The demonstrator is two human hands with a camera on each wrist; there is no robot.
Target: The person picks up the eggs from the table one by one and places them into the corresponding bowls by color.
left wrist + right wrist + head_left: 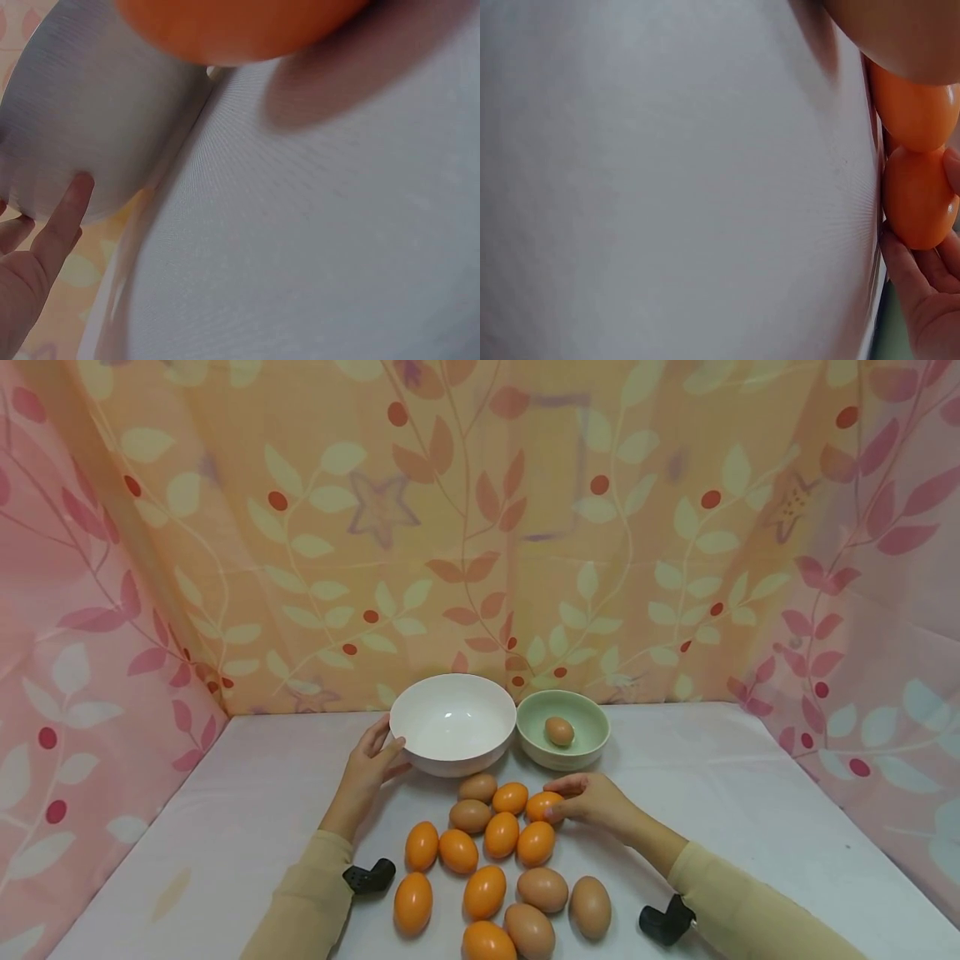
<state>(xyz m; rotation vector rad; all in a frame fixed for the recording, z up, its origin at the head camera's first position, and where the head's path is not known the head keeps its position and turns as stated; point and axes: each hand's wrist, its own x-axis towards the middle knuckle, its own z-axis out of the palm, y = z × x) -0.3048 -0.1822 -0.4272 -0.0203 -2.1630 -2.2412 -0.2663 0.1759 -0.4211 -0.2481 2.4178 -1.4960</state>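
In the head view my left hand (365,772) rests against the left side of a large white bowl (453,758). The left wrist view shows extended fingers (67,214) touching the bowl's outer wall. My right hand (600,806) pinches an orange egg (540,807) between thumb and fingers, at the right end of a group of eggs. Seen from the right wrist, this orange egg (919,199) sits low by the white cloth, right against another orange egg (913,112). Behind the right hand stands a small green bowl (564,762) holding one brown egg (559,732).
Several orange eggs (485,893) and several brown eggs (543,891) lie loose on the white-covered table (697,777), between the forearms and in front of the bowls. A patterned curtain (465,527) closes off the back, with pink cloth (67,652) at the sides.
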